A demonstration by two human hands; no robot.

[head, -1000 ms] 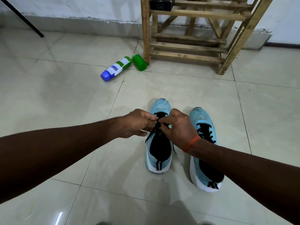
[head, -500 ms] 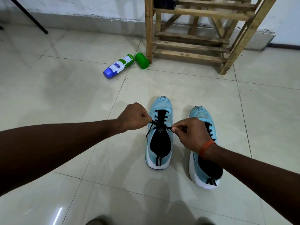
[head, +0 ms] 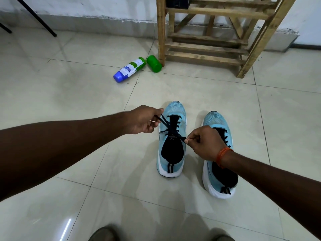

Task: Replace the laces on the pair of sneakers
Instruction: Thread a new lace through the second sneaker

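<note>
1. Pale, glossy tiled floor (head: 52,101) below a white wall (head: 86,7) with a grey strip along its foot. Against that wall, a bare wooden rack (head: 208,56) of slats and slanted legs.
2. Left of the rack's front leg, a bottle (head: 129,69) lying on its side: blue cap toward the camera, green and white label. Just past its far end, a green cylinder (head: 154,63), also on its side and close against the rack leg; touching or not, cannot tell.
3. Top left, thin black stand legs (head: 36,16) slanting down to the floor.
4. Mid-floor, side by side with a gap between and toes toward the wall: left sneaker (head: 173,108) and right sneaker (head: 215,119). Both light blue, with white soles and black tongues.
5. Black lace (head: 166,124) crossed through the left sneaker's eyelets, both ends drawn out sideways above the tongue.
6. Left hand (head: 144,120) beside the left sneaker's toe, fingers curled, grip closed on one lace end, pulled taut up and to the left.
7. Right hand (head: 205,143) over the gap and the right sneaker's inner edge, thumb and forefinger in a narrow grip, pinching the other lace end at the tongue's right side. Orange thread band (head: 223,154) at the wrist.
8. Right sneaker laced in black too, partly hidden behind the right hand and forearm.
9. At the bottom edge, blurred footwear tips (head: 102,233).
</note>
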